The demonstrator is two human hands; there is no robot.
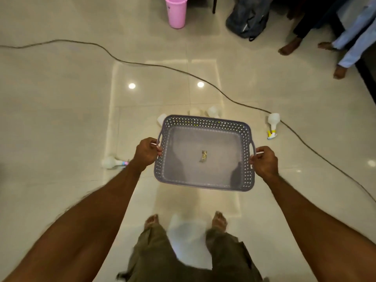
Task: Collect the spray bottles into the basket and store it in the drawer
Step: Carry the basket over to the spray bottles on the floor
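Spray bottle (114, 162): lying on the floor, left of centre, uncollected. Left hand (147, 152): fingers clenched on the basket's left handle. Basket (204, 185): grey, perforated, held above the floor mid-frame; holds only a small scrap (203, 156), no bottles. Right hand (265, 162): fingers clenched on the right handle. Further bottles partly hidden behind the far rim; another spray bottle (273, 124) lies at right. Judged barely begun: collecting and drawer storage remain. No legible writing; drawer not in view.
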